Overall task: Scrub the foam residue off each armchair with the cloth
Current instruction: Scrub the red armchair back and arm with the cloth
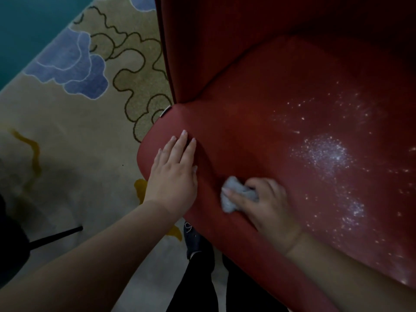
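Left hand (pixel 174 174) laid flat, fingers straight, on the front left corner of the red armchair seat (pixel 258 113), likely bracing the body and steadying the cushion. Right hand (pixel 267 208) curled round a bunched grey cloth (pixel 229 197), pressed to the seat near its front edge, well short of the white foam residue (pixel 326 154) speckled across the seat's right half. Most scrubbing apparently not yet done. Smooth, faintly shiny upholstery. Below, a patterned carpet (pixel 67 122) with blue and olive cloud shapes; dim room; dark trouser legs and a shoe (pixel 193 239) at the chair front.
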